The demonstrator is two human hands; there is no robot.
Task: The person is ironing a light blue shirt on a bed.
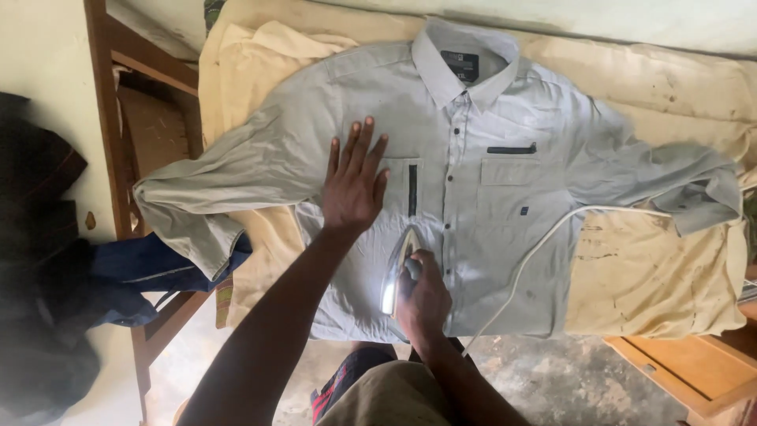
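A light grey button-up shirt (pixel 481 197) lies front up, collar at the far side, on a cream cloth-covered ironing surface (pixel 646 268). My left hand (pixel 355 185) presses flat on the shirt's left chest, fingers spread, beside a dark-trimmed pocket. My right hand (pixel 423 300) grips the handle of a silver clothes iron (pixel 397 268), which rests on the shirt's lower front near the button placket. The iron's white cord (pixel 530 256) curves across the shirt toward the right sleeve.
A wooden chair frame (pixel 126 142) stands at the left with a blue garment (pixel 142 272) draped below the shirt's hanging sleeve. Dark clothing is piled at the far left (pixel 39 260). A wooden board (pixel 686 371) lies at bottom right on a concrete floor.
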